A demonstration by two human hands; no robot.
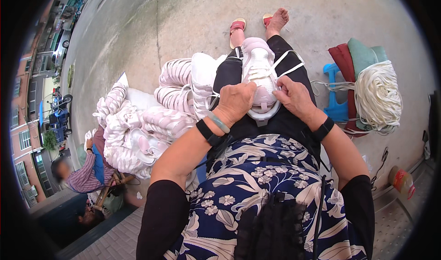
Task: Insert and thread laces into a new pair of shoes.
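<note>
A pale pink and white sneaker (258,62) lies across my lap, its toe pointing away from me. White lacing crosses its tongue, and a loose loop of shoelace (295,57) stands out to the right over my knee. My left hand (236,101) is closed at the shoe's left collar edge, fingertips on the upper near the eyelets. Opposite it, my right hand (296,98) pinches at the right eyelet edge, where the lace runs into the fingers. The fingertips partly hide what each pinch holds.
Bundled pink and white sneakers (142,126) heap at my left. On the right, a blue stool (337,92) stands beside folded cloths and a thick hank of white laces (379,97). Another person (87,177) sits at far left. A plastic jar (401,182) stands lower right.
</note>
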